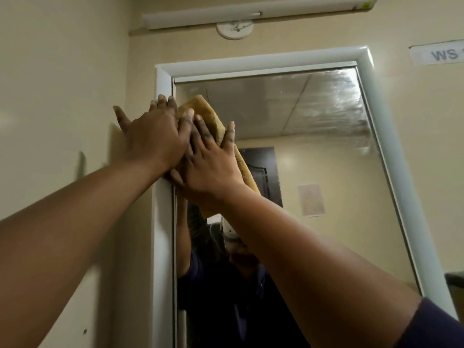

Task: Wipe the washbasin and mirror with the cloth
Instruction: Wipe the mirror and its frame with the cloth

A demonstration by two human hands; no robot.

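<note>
Up at mirror (288, 172) ten o'clock corner: left hand (153, 139) and right hand (211, 164) pressed cloth (208, 116) flat, fingers straight. Streaks remained at one o'clock; washbasin unseen, couldn't judge.

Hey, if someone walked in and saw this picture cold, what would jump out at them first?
Two bare arms reach up from the bottom corners, and the left hand and right hand overlap, pressing a yellow-brown cloth flat against the upper left corner of the mirror. Next comes the mirror's white frame, with streaky smears on the glass near its upper right.
</note>
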